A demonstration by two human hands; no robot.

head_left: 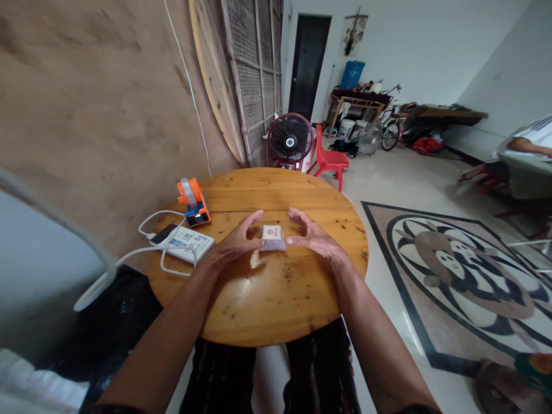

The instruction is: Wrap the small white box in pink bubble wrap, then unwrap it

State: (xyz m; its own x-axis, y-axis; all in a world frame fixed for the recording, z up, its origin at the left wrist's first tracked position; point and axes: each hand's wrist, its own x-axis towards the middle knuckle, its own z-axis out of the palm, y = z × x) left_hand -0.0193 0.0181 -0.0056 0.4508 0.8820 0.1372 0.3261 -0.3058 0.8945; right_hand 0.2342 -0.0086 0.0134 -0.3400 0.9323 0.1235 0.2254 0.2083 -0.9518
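Trouble here, as I read it, would come from the small white packet (272, 237) slipping sideways. It lies flat on the round wooden table (302, 299), near the middle. My left hand (236, 244) touches its left edge with fingers curled loosely, not closed around it. My right hand (311, 234) hovers just right of the packet, open, fingertips close to it but apparently not gripping. An uneven push from the left could skate the packet toward the right hand. Left of the packet, the white power bank (190, 242) and its cable (149, 253) could snag my left forearm; the orange tape dispenser (194, 201) stands beyond them.
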